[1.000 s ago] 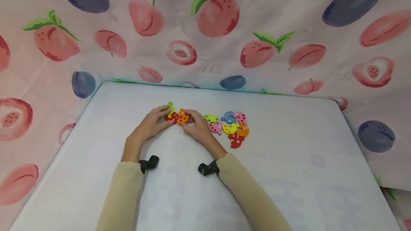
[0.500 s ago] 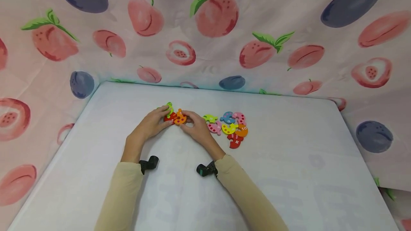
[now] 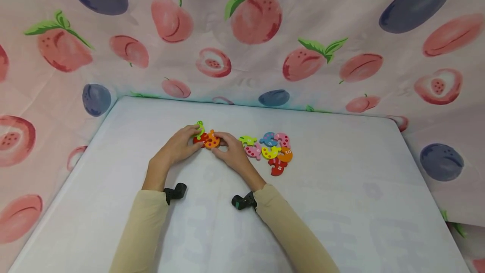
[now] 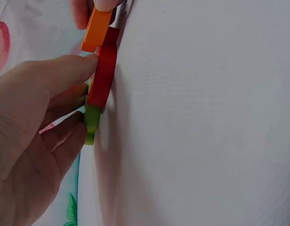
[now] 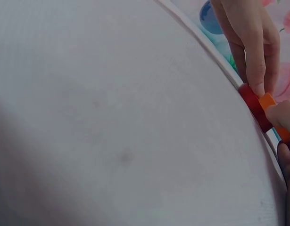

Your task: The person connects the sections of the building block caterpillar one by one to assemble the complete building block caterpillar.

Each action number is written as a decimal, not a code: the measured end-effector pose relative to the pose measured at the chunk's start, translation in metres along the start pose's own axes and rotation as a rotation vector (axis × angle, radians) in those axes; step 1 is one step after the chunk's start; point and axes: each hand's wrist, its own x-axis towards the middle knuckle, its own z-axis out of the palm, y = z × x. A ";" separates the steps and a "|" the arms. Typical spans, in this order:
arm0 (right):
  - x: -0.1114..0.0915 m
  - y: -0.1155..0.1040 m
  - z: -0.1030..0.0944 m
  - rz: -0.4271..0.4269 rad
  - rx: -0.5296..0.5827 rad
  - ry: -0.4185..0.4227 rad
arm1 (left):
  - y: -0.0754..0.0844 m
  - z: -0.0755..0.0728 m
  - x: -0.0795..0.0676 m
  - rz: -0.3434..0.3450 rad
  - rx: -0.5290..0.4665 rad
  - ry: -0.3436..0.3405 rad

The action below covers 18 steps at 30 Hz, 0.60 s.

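Observation:
My right hand (image 3: 233, 151) pinches an orange spotted puzzle piece (image 3: 213, 140) between thumb and fingers. That orange piece overlaps the edge of a red puzzle piece (image 4: 106, 70), sitting higher than it in the left wrist view. With the thumb on the red piece and fingertips against a green puzzle piece (image 4: 92, 123), my left hand (image 3: 179, 145) holds these two side by side on the white table. Part of the red piece is hidden behind the left hand's fingers in the head view. In the right wrist view, the right thumb (image 5: 282, 114) presses the orange piece.
Right of the hands lies a cluster of numbered pieces: a green one (image 3: 248, 140), a blue one (image 3: 268, 139), a yellow one (image 3: 270, 152), a red one (image 3: 278, 167) and several others. A fruit-print cloth (image 3: 151, 75) rises behind the white table (image 3: 341, 205).
My right hand has shifted slightly left, bringing the orange piece from beside the red piece to over its edge. My left hand has stayed almost still on the red and green pieces.

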 end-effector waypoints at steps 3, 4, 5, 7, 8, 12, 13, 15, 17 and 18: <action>-0.001 0.000 0.000 -0.004 -0.006 0.000 | 0.001 0.000 0.000 -0.004 -0.002 0.000; -0.001 0.000 0.000 -0.007 -0.008 0.001 | 0.002 0.000 0.000 -0.006 -0.003 0.001; -0.001 0.000 0.000 -0.009 -0.007 0.003 | 0.002 0.000 0.000 -0.008 -0.005 0.000; -0.001 0.000 0.000 -0.011 -0.012 0.006 | 0.002 0.000 0.000 -0.011 -0.004 -0.001; -0.001 0.001 0.001 -0.010 -0.015 0.007 | 0.002 0.000 0.000 -0.011 -0.004 -0.001; -0.001 0.001 0.001 -0.012 -0.022 0.006 | 0.002 0.001 0.001 -0.011 -0.002 0.000; -0.001 0.001 0.001 -0.012 -0.024 0.005 | 0.002 0.001 0.001 -0.011 -0.002 0.002; -0.001 0.001 0.001 -0.015 -0.028 0.005 | 0.003 0.001 0.001 -0.013 0.003 0.005; 0.000 0.000 0.001 -0.017 -0.042 0.005 | 0.004 0.001 0.001 -0.019 0.006 0.010; 0.000 0.000 0.001 -0.016 -0.048 0.005 | 0.005 0.001 0.001 -0.021 0.010 0.011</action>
